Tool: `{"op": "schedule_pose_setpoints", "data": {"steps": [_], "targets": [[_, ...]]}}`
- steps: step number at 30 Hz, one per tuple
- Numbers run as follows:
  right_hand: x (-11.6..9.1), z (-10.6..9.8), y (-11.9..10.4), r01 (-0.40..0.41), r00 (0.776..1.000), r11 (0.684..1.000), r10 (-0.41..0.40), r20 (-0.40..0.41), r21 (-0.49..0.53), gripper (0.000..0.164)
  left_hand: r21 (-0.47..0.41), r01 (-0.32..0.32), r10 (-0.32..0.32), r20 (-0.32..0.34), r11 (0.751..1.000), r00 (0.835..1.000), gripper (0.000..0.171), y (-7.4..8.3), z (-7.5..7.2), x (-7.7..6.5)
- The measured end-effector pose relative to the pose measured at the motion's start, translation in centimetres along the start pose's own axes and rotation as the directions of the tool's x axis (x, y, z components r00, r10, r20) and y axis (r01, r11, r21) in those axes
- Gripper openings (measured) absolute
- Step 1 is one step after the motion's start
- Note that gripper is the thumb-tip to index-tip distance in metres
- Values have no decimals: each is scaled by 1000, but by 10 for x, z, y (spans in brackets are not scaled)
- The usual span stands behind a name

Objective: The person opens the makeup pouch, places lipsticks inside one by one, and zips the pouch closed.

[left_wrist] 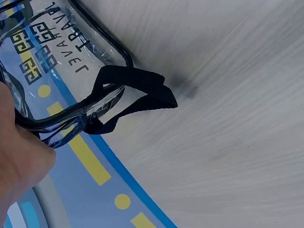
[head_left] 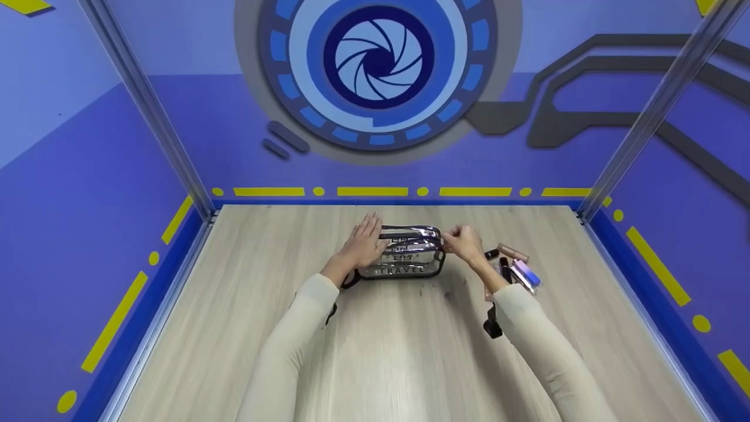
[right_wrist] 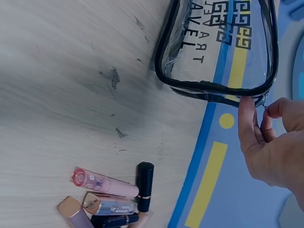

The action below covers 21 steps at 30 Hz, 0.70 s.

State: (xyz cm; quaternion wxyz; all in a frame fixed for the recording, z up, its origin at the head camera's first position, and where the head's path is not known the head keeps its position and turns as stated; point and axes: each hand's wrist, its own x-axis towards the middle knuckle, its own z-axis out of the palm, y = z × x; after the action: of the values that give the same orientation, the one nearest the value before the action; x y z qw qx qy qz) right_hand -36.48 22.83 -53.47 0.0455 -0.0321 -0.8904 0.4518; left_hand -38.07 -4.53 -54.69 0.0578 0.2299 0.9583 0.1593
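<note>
A clear travel bag [head_left: 404, 258] with black piping and dark "TRAVEL" lettering stands upright on the table. My left hand [head_left: 364, 243] lies over its upper left end, fingers straight and thumb across the top. From that end sticks out a black strap loop [left_wrist: 137, 80]. At the opposite end, my right hand [head_left: 464, 242] pinches the small zipper pull [right_wrist: 264, 103] between thumb and fingertip, and another finger touches the black piping. The bag's printed front and see-through walls show in both wrist views.
Right of the bag lies a pile of cosmetics: a pink tube [right_wrist: 104, 182], a black lipstick-like tube [right_wrist: 145, 186], a blue-purple box [head_left: 526, 273] and a brown tube [head_left: 513, 252]. The wooden table [head_left: 381, 351] meets blue panelled walls [head_left: 199, 129] at the back and sides.
</note>
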Motion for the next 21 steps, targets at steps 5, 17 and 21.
{"op": "schedule_pose_setpoints", "data": {"steps": [5,17,21], "targets": [[2,2,8,-15,1000,998,14,11,62,15,34,1,-1,5,999,1000,72,-3,5,4],[-2,14,38,-93,986,994,100,136,-53,19,13,-16,17,-3,1000,1000,75,-3,4,1],[-4,21,44,-142,977,989,145,155,-34,19,1,-23,23,-12,1000,1000,76,-6,7,3]]}}
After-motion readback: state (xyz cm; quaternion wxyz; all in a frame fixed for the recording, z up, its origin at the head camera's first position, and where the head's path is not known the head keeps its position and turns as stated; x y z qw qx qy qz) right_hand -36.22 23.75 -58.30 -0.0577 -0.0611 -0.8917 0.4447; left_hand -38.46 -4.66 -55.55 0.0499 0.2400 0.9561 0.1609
